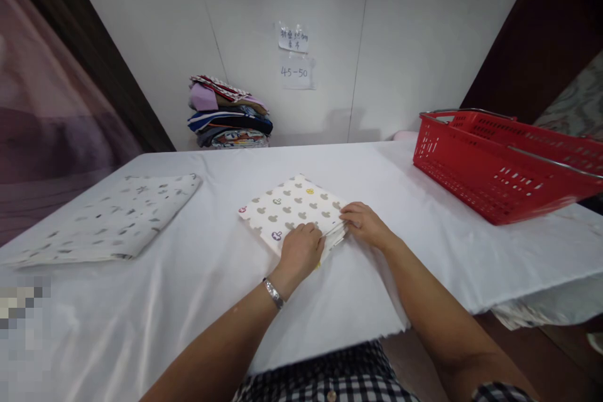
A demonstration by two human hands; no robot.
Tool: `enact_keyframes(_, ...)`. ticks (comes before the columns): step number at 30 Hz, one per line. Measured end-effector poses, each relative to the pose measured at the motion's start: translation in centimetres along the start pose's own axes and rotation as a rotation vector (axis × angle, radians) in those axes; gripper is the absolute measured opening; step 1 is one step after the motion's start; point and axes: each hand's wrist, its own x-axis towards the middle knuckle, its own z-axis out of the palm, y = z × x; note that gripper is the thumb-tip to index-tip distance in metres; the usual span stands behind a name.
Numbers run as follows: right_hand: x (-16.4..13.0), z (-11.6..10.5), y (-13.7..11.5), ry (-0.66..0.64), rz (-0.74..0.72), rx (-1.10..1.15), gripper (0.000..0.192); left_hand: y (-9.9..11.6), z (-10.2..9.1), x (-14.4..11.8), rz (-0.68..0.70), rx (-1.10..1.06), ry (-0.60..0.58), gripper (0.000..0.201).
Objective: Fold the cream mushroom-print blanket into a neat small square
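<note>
Checked black-and-white fabric at the bottom edge (330,383) sits closest to the lens, with both bare forearms reaching forward from it over the table covered in white cloth (188,301). Of the two, the left hand (300,250), a silver bracelet (274,293) at its wrist, lies palm down with fingers curled on the near corner of the folded cream cloth printed with grey and coloured apple shapes (292,208), pressing it flat rather than clasping it. Just beside it, the right hand (363,223) rests at the cloth's right-hand corner, fingertips pinching the stacked edge layers there; how firmly it grips cannot be told.

That folded cloth lies directly ahead of both hands, near the table's middle, turned like a diamond so that one corner points at the person and the opposite one toward the wall. Its near-right edge runs between the two hands, so each hand is about equally close, the left covering the nearer corner.

Farther out, a larger folded white cloth with grey flecks (113,220) lies well apart to the left. On the right, a red plastic shopping basket with metal handles (499,163) stands on the table. At the back, against the white wall, a pile of folded multicoloured clothes (228,114) stands beneath two taped paper notes (294,55).
</note>
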Motion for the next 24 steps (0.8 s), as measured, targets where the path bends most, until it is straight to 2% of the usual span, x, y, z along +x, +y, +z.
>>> enact_keyframes(5,0.1,0.3,0.3,0.009,-0.031,-0.015,0.024,0.0,-0.2,0.2,-0.032,0.034,-0.002,0.024)
enact_keyframes(11,0.3,0.9,0.6,0.128,-0.042,-0.033,0.02,0.3,-0.3,0.3,-0.017,0.113,0.03,0.025)
enact_keyframes(14,0.3,1.3,0.9,0.155,-0.022,-0.074,0.019,0.5,-0.1,0.2,0.0,0.153,-0.006,0.027)
enact_keyframes(18,0.2,1.5,1.0,0.112,0.003,-0.108,0.019,0.6,0.0,0.1,0.01,0.165,-0.057,0.028)
enact_keyframes(24,0.0,0.4,0.1,0.021,0.001,-0.082,0.021,0.2,-0.1,0.1,-0.015,0.173,-0.019,0.026)
